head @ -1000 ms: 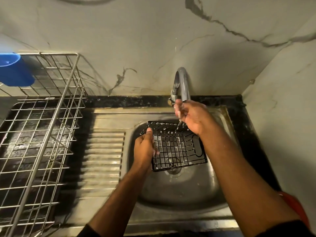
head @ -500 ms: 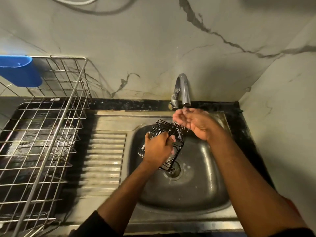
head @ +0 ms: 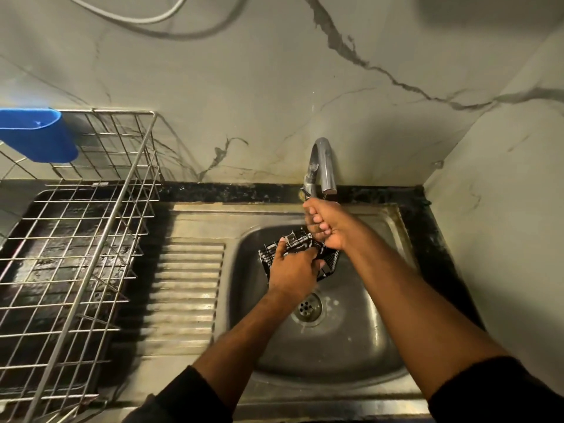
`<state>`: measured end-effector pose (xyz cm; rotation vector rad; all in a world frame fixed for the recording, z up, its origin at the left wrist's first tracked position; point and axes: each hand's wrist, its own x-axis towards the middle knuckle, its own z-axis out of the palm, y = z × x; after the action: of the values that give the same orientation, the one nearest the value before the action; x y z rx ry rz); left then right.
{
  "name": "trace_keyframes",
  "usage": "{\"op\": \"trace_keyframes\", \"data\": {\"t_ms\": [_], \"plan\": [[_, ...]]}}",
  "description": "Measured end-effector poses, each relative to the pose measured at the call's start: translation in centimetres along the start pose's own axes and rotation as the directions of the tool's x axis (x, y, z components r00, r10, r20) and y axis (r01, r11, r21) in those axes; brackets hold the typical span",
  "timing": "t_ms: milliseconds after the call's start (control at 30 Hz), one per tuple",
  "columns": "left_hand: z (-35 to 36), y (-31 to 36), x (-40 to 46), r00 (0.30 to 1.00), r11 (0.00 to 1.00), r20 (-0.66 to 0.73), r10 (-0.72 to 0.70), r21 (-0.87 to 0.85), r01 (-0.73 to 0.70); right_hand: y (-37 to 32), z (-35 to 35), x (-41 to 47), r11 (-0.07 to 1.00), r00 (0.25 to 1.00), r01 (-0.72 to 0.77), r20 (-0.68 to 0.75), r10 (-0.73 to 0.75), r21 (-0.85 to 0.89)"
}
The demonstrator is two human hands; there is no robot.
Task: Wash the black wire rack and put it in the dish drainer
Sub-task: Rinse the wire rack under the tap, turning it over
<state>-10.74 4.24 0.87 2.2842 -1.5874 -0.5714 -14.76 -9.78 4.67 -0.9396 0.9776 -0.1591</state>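
Gripping the black wire rack (head: 328,265) mid-frame over the sink (head: 351,355), my left hand (head: 291,270) curls round its edge; wet wire could slip towards the drain; my right hand (head: 328,228) clenches its far edge under the tap (head: 323,166); the dish drainer (head: 76,254) waits far left.

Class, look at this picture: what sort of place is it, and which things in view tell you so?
Most likely a home kitchen's washing-up corner. A steel sink with a ribbed draining board sits under a curved tap, a wire dish drainer stands beside it, and two hands hold a black wire rack over the basin.
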Motion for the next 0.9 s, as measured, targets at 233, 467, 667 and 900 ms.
{"op": "trace_keyframes", "data": {"t_ms": [233, 467, 667, 900], "plan": [[1.5, -0.8, -0.3, 0.999, 0.994, 0.028, 0.035, 0.102, -0.037, 1.5, 0.3, 2.1, 0.832, 0.931, -0.191, 0.365, -0.014, 0.521], [1.7, -1.3, -0.2, 0.998, 0.995, 0.045, 0.053, 0.079, -0.056, 0.3, 1.3, 2.8, 0.852, 0.912, -0.202, 0.411, -0.017, 0.483], [0.8, -1.5, 0.0, 0.996, 0.995, 0.025, 0.086, 0.056, -0.087, -1.1, 0.0, 0.3, 0.986, 0.995, 0.096, 0.011, -0.099, 0.135], [0.2, -1.3, 0.2, 0.989, 0.986, 0.056, 0.133, 0.094, -0.138, -1.0, -2.7, -3.7, 0.910, 0.988, 0.133, -0.016, -0.151, -0.393]]}}
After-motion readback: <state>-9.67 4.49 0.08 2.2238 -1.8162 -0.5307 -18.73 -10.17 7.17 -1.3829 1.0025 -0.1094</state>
